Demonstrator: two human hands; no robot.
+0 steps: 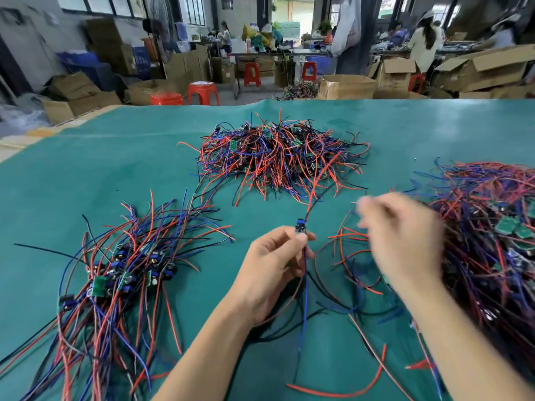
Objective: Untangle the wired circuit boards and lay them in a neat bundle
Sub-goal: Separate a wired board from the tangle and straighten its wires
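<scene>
We see an evenly lit scene: daylight enters through the doorway (292,13) and windows (115,4) at the back, which are blown out to near white. The green mat (115,169) carries a soft pale sheen at upper right and only faint shadows under the wire piles. The right hand (402,241) is heavily smeared by motion blur, its fingers indistinct, while the left hand (275,264) is fairly sharp. Wide-angle distortion bows the mat's far edge and stretches the corners. The background is soft and low in detail.
</scene>
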